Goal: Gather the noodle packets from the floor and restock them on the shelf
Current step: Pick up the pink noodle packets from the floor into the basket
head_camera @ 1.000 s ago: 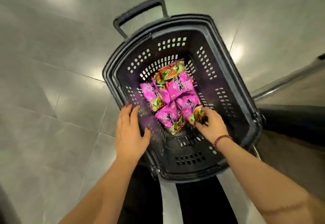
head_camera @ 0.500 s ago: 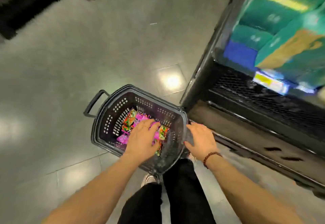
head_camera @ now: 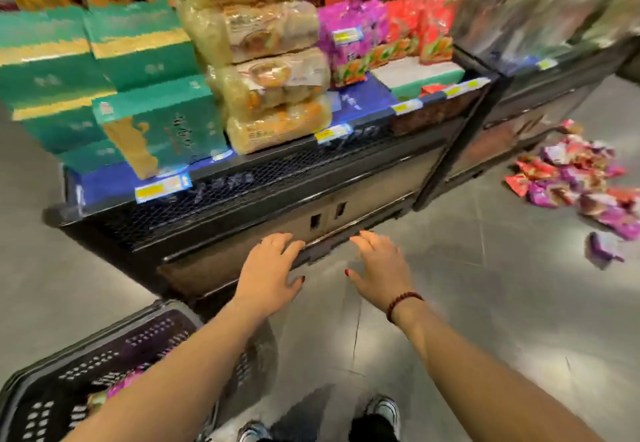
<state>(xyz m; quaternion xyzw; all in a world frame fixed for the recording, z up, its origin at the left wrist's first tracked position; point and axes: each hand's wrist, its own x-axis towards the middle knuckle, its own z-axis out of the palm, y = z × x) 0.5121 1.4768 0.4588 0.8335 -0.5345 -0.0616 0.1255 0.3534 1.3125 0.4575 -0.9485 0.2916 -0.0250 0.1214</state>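
Head view: the left hand (head_camera: 268,268) and right hand (head_camera: 377,265) hover empty, fingers spread, before the black metal shelf (head_camera: 277,178). Pink and red foil noodle packets (head_camera: 581,181) lie heaped on the grey tiled floor (head_camera: 485,303) at right. A dark perforated plastic basket (head_camera: 86,365) sits lower left.

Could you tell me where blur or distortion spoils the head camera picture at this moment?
Head view: motion blur smears the wrapped goods at upper right and the noodle packets on the floor; the green boxes show jagged, blocky edges; the wide lens bows the shelf; the left hand and right hand are only slightly soft.
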